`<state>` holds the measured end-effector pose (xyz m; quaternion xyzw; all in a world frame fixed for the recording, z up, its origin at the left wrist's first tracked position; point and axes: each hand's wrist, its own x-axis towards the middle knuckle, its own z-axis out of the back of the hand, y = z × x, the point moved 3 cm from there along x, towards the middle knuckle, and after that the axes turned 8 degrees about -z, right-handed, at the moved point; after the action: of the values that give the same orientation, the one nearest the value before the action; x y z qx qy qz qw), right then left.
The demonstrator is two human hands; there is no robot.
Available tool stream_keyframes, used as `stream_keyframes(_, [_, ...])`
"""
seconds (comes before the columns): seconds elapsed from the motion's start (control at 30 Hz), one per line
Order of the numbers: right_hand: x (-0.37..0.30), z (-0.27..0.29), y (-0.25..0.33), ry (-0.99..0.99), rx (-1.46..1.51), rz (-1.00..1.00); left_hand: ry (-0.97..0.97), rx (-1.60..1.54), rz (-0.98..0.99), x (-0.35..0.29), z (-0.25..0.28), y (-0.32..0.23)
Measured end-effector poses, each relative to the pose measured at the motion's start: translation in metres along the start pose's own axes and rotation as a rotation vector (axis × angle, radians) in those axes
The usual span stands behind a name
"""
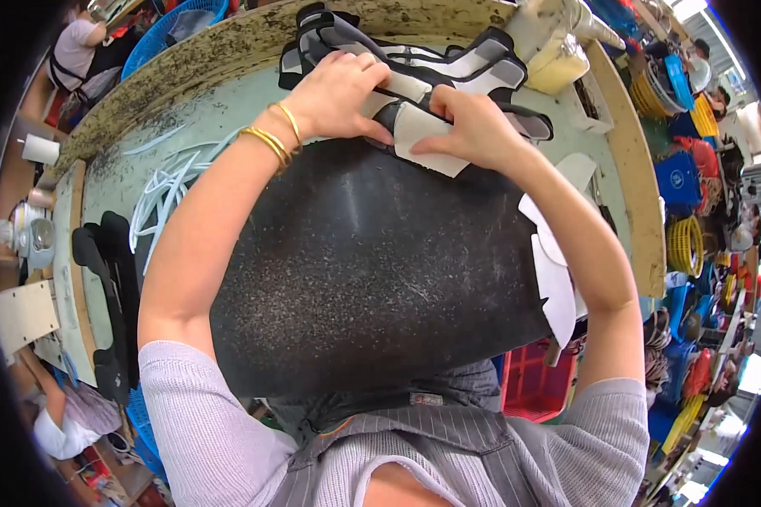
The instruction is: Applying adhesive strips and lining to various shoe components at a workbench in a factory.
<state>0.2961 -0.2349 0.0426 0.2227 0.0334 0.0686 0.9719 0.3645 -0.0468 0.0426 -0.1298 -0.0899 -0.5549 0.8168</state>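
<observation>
Both my hands work at the far edge of a black rubber mat (380, 253). My left hand (342, 91), with gold bangles on its wrist, is closed over a grey shoe upper with black edging, its thumb near the mat's edge. My right hand (478, 127) pinches a white stiff-looking panel (421, 133) between thumb and bent fingers. The panel lies against the dark-edged upper, and I cannot tell whether they are joined. Just beyond my hands lies a pile of similar grey shoe uppers (490, 69) with black trim.
Pale blue strips (165, 190) lie tangled left of the mat, beside black cut pieces (114, 287). White cut pieces (554, 279) lie at the right. A yellowed container (558, 63) stands at the back right. A red basket (537, 380) sits below. Other people are at the left.
</observation>
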Motion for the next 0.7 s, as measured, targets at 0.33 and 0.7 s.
stream_keyframes(0.33, [-0.016,0.02,0.019,0.222,-0.022,0.373,-0.016,-0.027,-0.104,-0.03,0.031,-0.059])
stream_keyframes(0.7, [-0.161,0.091,0.033,0.138,0.293,0.344,0.25,-0.592,0.113,-0.108,0.095,-0.183])
